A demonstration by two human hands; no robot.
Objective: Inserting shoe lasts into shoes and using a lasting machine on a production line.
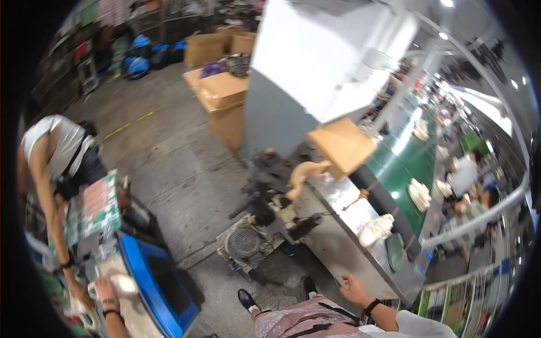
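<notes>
At the far left, my left hand [106,290] has its fingers closed on one end of a cream-white shoe [125,285], over the pale top of a work surface beside a blue-framed machine panel [163,284]. Just left of it is a co-worker's hand [81,294], reaching down close to mine. My right hand [353,290] hangs with fingers apart and nothing in it, near the side of a metal bench [332,242]. On that bench lies another cream-white shoe [376,230], beyond my right hand's reach.
An electric motor [245,242] on a stand occupies the floor ahead. Right of the bench runs a green conveyor belt [399,169] carrying several shoes. A carton [344,147] sits at the bench's far end, before a pillar [282,112]. The co-worker [62,149] bends at the left.
</notes>
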